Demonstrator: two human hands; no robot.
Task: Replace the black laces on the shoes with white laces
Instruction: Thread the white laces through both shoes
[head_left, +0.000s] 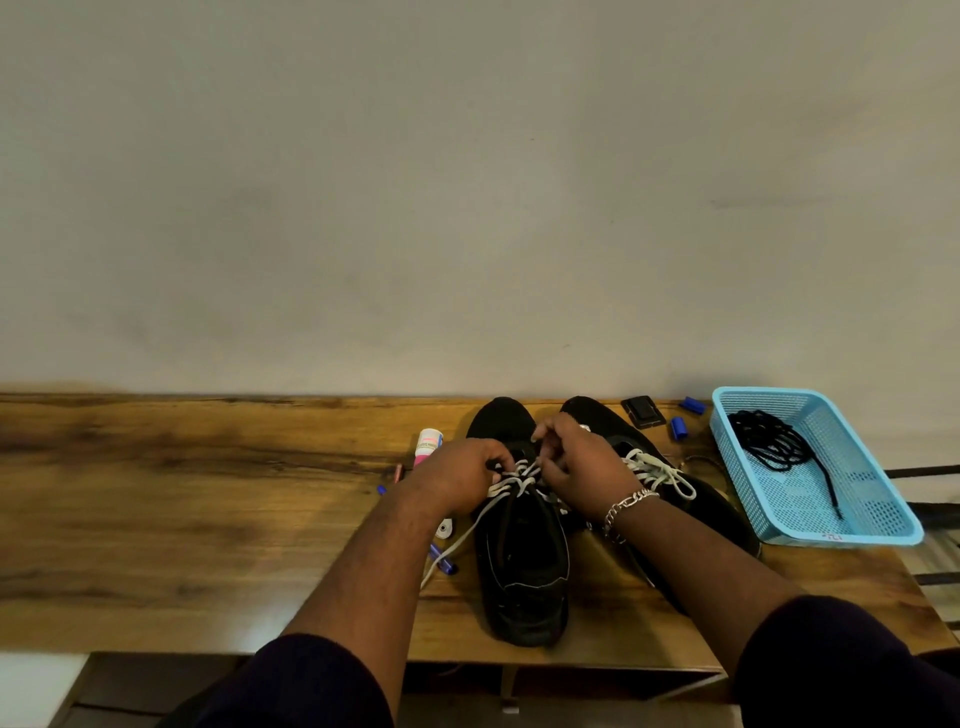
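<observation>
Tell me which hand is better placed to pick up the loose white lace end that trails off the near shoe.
Left. The loose lace end trails toward the left, beside the left forearm, so the left hand looks closer. The right hand works at the eyelets of the left shoe and would have to cross over it.

Two black shoes stand side by side on the wooden worktop in the lower middle of the frame. The left hand and the right hand meet over the left shoe, each with fingers curled on its white lace, one end trailing off to the lower left. The right shoe carries a tied white lace. At right, a light blue basket holds black laces. A chain bracelet circles the right wrist.
</observation>
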